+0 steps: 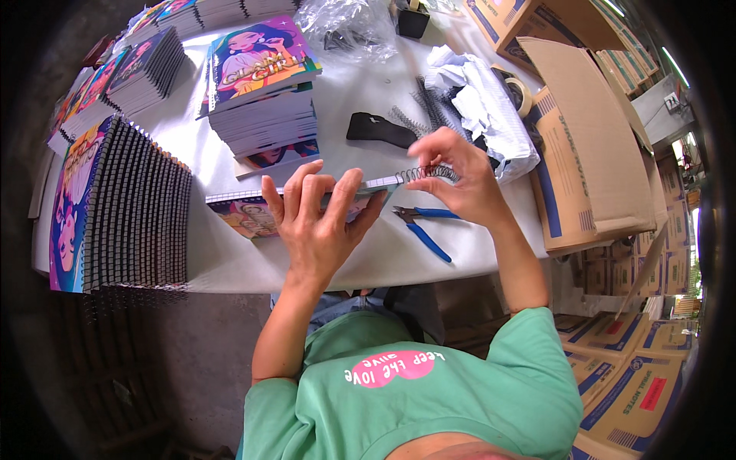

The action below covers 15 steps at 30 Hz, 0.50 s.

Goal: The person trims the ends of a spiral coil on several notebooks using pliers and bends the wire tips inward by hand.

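A notebook [244, 218] with a colourful cover lies edge-up near the front of the white table. My left hand [310, 218] grips it, fingers over its upper edge. At its right end, my right hand [464, 180] pinches a dark wire spiral coil [406, 175], whose end meets the notebook's edge. How far the coil runs through the holes I cannot make out. Just below my right hand lie blue-handled pliers [431, 244]. A black pouch-like item [376, 129] rests beyond the notebook.
Spiral-bound notebooks [138, 211] stand stacked at the left, with a tall pile of notebooks [262, 123] behind my left hand. Loose coils [433, 103] lie beside white crumpled cloth or paper [491, 107]. An open cardboard box [567, 172] borders the right, and clear plastic [349, 27] lies at the back.
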Each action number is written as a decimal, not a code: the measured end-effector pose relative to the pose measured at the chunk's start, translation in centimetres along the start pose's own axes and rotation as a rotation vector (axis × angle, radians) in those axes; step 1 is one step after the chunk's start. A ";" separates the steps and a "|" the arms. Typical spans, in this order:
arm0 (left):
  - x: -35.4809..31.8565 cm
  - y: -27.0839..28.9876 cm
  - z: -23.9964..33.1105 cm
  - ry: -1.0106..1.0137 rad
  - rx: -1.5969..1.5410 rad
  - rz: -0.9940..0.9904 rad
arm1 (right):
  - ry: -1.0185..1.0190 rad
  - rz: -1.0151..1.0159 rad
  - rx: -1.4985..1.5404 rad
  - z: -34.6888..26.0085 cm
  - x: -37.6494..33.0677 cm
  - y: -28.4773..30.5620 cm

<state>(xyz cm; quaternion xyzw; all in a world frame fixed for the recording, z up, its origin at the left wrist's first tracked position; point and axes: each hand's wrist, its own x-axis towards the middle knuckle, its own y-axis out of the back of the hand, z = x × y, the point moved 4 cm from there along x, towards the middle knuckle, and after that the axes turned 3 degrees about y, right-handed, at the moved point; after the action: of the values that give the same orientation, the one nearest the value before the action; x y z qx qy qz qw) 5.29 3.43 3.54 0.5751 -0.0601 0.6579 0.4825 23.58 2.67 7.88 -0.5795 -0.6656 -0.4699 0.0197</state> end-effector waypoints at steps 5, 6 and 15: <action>0.2 0.0 -0.2 0.008 -0.009 -0.010 | -0.084 -0.206 0.085 1.0 0.4 -0.2; 0.3 0.0 -0.1 0.014 -0.020 -0.019 | -0.141 -0.295 0.132 1.1 0.7 -0.1; 1.3 0.0 -0.6 0.081 -0.077 -0.068 | -0.268 -0.354 0.331 0.4 1.6 -0.6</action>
<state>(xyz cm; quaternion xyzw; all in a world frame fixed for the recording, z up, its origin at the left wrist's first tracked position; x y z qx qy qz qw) 5.06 4.53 4.38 0.5308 -0.0461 0.6611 0.5283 22.81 4.24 8.18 -0.5002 -0.8209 -0.2699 -0.0563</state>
